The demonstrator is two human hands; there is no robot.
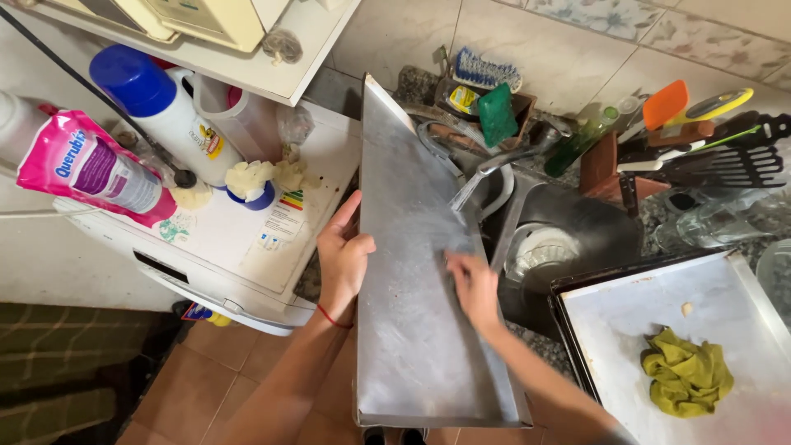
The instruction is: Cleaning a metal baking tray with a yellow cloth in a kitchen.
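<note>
**Rinsing the long tray under the tap**

Left of centre, the left hand [342,259] grips the left edge of the long, dull-grey metal baking tray [412,330], fingers wrapped round it. The tray stands tilted over the dark sink [593,235], mid-frame. The right hand [474,284] lies flat on the tray, rubbing where the tap [515,156] water lands. Best keep the tilt, so water drains sinkward.

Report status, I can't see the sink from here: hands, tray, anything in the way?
Left hand grips large metal baking tray edge. Right hand rubs its wet surface under running tap. Second tray with green cloth sits right, apart.
</note>
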